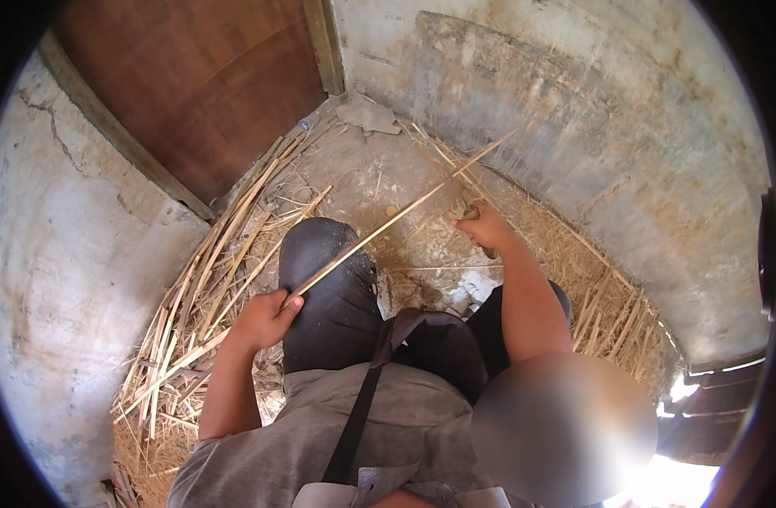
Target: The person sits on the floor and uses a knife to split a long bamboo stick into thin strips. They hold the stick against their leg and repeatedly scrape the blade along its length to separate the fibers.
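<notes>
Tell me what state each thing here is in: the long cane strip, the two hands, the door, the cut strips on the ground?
Long cane strip: held at a slant across the raised knee.
Left hand: grip closed on the strip's near end.
Right hand: closed on a tool handle at the strip; blade not visible.
Brown door: shut.
Cut strips: lying loose in a pile on the left.
Wall: cracked, stained.

Soft daylight, blown-out glare lower right, fisheye-bent edges, dark rim

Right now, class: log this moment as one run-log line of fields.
left hand: grips cane strip end | right hand: holds tool with wooden handle against strip | strip: slants across knee | floor: cane pile at left
</notes>
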The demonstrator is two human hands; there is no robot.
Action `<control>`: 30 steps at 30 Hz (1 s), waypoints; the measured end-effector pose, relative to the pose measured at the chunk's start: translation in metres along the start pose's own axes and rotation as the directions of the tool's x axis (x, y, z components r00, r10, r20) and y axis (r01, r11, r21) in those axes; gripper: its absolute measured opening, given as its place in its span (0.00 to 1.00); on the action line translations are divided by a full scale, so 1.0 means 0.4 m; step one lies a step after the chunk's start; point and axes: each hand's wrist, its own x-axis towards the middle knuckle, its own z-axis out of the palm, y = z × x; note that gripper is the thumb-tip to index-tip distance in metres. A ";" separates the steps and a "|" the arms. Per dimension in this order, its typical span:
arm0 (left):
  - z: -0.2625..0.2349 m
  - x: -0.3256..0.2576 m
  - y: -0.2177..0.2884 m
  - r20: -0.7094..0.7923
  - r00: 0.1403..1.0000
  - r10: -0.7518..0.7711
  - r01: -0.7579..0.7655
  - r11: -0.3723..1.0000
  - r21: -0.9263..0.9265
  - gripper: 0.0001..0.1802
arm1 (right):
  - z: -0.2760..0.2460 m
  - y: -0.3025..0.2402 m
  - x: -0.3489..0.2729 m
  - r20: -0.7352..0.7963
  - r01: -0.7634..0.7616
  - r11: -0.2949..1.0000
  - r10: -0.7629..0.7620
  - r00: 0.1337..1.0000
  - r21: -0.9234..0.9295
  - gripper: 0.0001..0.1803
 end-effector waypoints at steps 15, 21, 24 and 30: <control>0.020 0.000 -0.032 -0.018 1.000 -0.004 0.003 0.999 -0.041 0.28 | 0.074 -0.139 -0.099 0.374 0.468 0.811 -0.338 0.864 -0.349 0.32; 0.012 0.005 -0.012 -0.009 1.000 0.002 -0.003 1.000 -0.028 0.28 | 0.017 -0.028 -0.029 0.048 0.171 0.973 -0.166 0.985 -0.153 0.40; 0.014 0.008 -0.016 -0.016 1.000 0.006 -0.006 1.000 -0.019 0.28 | 0.021 -0.054 -0.048 0.067 0.193 0.957 -0.183 0.981 -0.217 0.42; 0.012 0.004 -0.013 -0.014 1.000 0.002 -0.001 1.000 0.004 0.28 | 0.080 -0.123 -0.118 0.271 0.477 0.788 -0.397 0.877 -0.390 0.34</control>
